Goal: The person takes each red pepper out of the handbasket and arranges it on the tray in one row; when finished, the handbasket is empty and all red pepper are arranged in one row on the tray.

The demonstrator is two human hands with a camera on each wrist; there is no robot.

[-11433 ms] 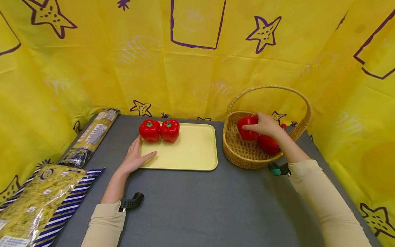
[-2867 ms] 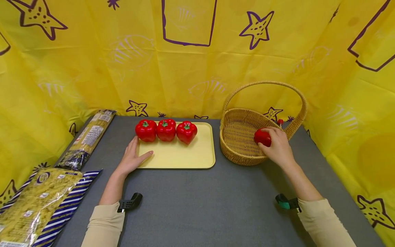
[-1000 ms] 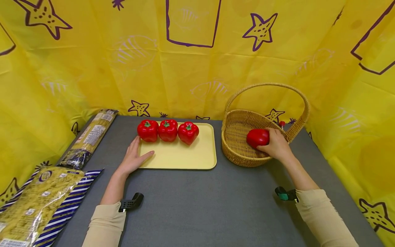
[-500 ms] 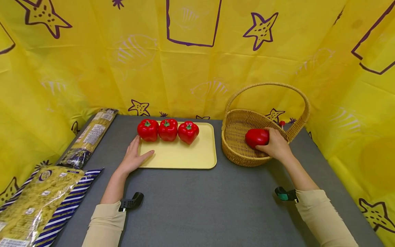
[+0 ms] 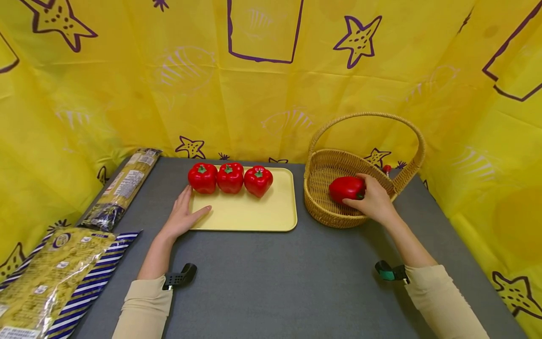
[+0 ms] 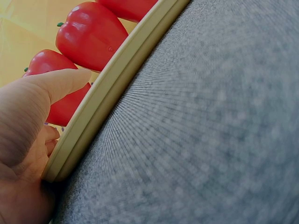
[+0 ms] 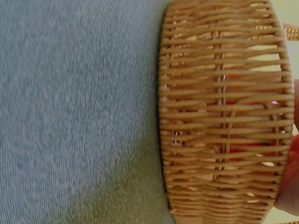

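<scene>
My right hand (image 5: 374,200) reaches into a wicker basket (image 5: 326,218), thumb and fingers pinching the stem end of a red bell pepper (image 5: 345,188) that lies on its side. In the right wrist view the basket's woven wall (image 7: 224,116) mostly hides that pepper, its red showing through gaps. On the left, my left hand (image 5: 182,216) rests against the left edge of a pale yellow tray (image 5: 254,214), fingers stretched along it and thumb (image 6: 65,84) over the rim. Three red peppers stand in a row along the tray's back: left (image 5: 202,179), middle (image 5: 230,178) and right (image 5: 258,181).
A long pack of dry noodles (image 5: 124,188) and a larger yellow bag with striped edges (image 5: 55,278) lie at the left side of the grey table (image 5: 275,282). The basket's tall handle (image 5: 368,115) arches above it. A yellow patterned curtain (image 5: 254,103) hangs behind.
Since the oldest frame a third pepper has come onto the tray. Over the last second my right hand has shifted the basket's pepper left and its green stem now shows. My left hand stays put.
</scene>
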